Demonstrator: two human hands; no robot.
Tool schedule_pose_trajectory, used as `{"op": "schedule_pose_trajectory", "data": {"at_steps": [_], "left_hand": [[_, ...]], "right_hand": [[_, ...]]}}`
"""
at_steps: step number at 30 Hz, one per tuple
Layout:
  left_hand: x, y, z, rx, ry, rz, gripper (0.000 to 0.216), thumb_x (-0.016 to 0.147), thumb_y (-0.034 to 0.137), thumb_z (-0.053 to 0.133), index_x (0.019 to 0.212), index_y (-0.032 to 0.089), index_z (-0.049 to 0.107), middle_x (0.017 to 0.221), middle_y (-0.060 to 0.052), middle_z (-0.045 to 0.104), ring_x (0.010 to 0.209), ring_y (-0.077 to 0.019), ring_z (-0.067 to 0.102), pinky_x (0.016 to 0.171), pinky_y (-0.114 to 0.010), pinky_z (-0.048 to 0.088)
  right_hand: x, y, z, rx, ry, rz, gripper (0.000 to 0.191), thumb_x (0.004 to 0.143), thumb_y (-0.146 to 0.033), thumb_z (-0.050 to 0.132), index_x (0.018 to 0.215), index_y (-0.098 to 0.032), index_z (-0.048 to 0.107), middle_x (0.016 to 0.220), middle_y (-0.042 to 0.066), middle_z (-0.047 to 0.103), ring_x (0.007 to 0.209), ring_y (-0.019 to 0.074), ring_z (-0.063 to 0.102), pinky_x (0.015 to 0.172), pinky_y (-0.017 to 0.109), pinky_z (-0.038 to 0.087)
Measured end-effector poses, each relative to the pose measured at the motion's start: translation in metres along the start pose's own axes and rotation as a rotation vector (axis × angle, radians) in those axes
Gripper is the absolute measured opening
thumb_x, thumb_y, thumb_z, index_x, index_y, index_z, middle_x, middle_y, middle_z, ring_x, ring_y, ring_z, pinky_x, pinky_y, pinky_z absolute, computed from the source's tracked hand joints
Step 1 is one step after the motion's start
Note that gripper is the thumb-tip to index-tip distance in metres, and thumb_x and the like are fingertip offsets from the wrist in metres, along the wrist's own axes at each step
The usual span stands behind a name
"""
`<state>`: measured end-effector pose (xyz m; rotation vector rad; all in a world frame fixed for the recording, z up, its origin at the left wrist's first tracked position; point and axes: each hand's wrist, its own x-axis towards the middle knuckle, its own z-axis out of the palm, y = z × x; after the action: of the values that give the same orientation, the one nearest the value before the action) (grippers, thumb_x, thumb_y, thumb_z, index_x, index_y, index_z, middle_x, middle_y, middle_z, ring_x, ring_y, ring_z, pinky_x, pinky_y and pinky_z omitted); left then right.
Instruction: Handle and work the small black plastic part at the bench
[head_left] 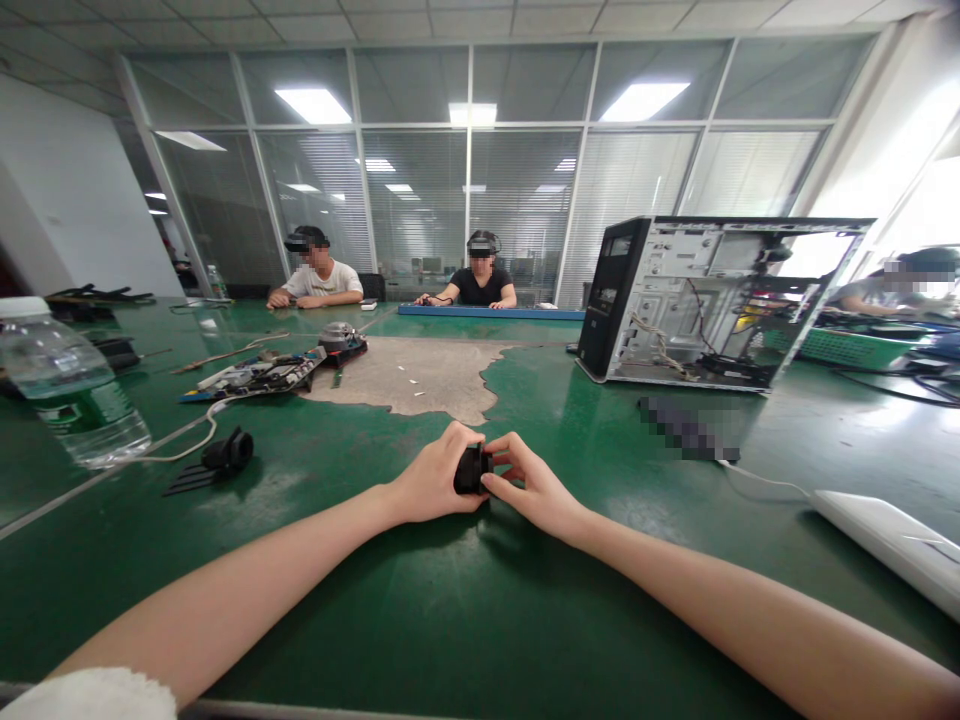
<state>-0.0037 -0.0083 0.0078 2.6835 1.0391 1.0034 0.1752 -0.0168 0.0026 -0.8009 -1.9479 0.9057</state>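
- The left hand is curled around one small black part, with fingers well closed on it.
- The right hand is partly closed; its thumb and fingertips pinch the right end of the same part.
- This black part is in the middle of the scene, between the two hands, just above the near half of the green desk.
- The step in hand seems to be working on this part with both hands; I judge that the next move calls for a steady left hold and a fine right pinch.
- Counted on the desk: one black piece with strips at left, one water bottle at far left, one open computer case at far right, one white device at near right.
- Three other people are visible: two at the far side, one at right.
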Motion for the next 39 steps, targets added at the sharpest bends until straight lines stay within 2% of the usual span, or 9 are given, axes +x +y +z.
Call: {"op": "schedule_pose_trajectory", "data": {"at_steps": [7, 13, 22, 26, 31, 39], "left_hand": [[0.000, 0.000, 0.000, 0.004, -0.008, 0.009, 0.053, 0.063, 0.029, 0.065, 0.107, 0.021, 0.036, 0.101, -0.005, 0.043, 0.088, -0.0206, 0.050, 0.074, -0.033, 0.044], [0.000, -0.001, 0.001, 0.008, -0.012, 0.012, 0.056, 0.062, 0.028, 0.065, 0.109, 0.020, 0.035, 0.103, -0.005, 0.043, 0.089, -0.0208, 0.050, 0.076, -0.033, 0.043], [0.000, -0.001, 0.000, 0.009, -0.007, 0.010, 0.054, 0.063, 0.029, 0.065, 0.107, 0.020, 0.036, 0.101, -0.005, 0.043, 0.087, -0.0204, 0.050, 0.075, -0.032, 0.044], [0.000, 0.000, -0.001, 0.009, -0.012, 0.010, 0.054, 0.063, 0.029, 0.065, 0.108, 0.020, 0.036, 0.102, -0.005, 0.043, 0.088, -0.0205, 0.050, 0.075, -0.032, 0.044], [-0.001, 0.000, 0.000, 0.000, -0.012, 0.014, 0.056, 0.063, 0.029, 0.065, 0.109, 0.020, 0.035, 0.102, -0.005, 0.043, 0.089, -0.0204, 0.050, 0.076, -0.033, 0.044], [-0.001, -0.001, 0.001, 0.001, -0.004, 0.018, 0.055, 0.062, 0.028, 0.065, 0.108, 0.020, 0.036, 0.102, -0.005, 0.043, 0.089, -0.0205, 0.050, 0.075, -0.032, 0.044]], "right_hand": [[0.002, 0.001, 0.000, 0.043, -0.004, 0.050, 0.019, 0.078, -0.028, 0.053, 0.094, -0.022, 0.045, 0.093, 0.002, 0.052, 0.087, 0.0161, 0.055, 0.063, 0.026, 0.048], [0.003, 0.006, 0.001, 0.040, -0.053, 0.103, 0.023, 0.080, -0.026, 0.051, 0.101, -0.021, 0.046, 0.089, 0.002, 0.054, 0.081, 0.0148, 0.055, 0.070, 0.030, 0.049], [0.000, 0.001, 0.001, -0.049, 0.018, 0.002, 0.017, 0.079, -0.025, 0.052, 0.094, -0.020, 0.048, 0.095, 0.003, 0.052, 0.093, 0.0179, 0.054, 0.070, 0.030, 0.047], [0.002, 0.003, 0.001, 0.021, -0.005, 0.048, 0.021, 0.079, -0.026, 0.052, 0.098, -0.021, 0.045, 0.098, 0.004, 0.051, 0.092, 0.0180, 0.054, 0.067, 0.029, 0.049], [0.003, 0.009, 0.000, 0.052, -0.049, 0.107, 0.024, 0.079, -0.026, 0.051, 0.101, -0.020, 0.044, 0.092, 0.003, 0.053, 0.084, 0.0159, 0.055, 0.072, 0.032, 0.049], [0.000, 0.000, 0.000, -0.055, 0.025, -0.029, 0.017, 0.077, -0.023, 0.053, 0.094, -0.021, 0.048, 0.094, 0.003, 0.052, 0.093, 0.0178, 0.054, 0.071, 0.030, 0.048]]}}
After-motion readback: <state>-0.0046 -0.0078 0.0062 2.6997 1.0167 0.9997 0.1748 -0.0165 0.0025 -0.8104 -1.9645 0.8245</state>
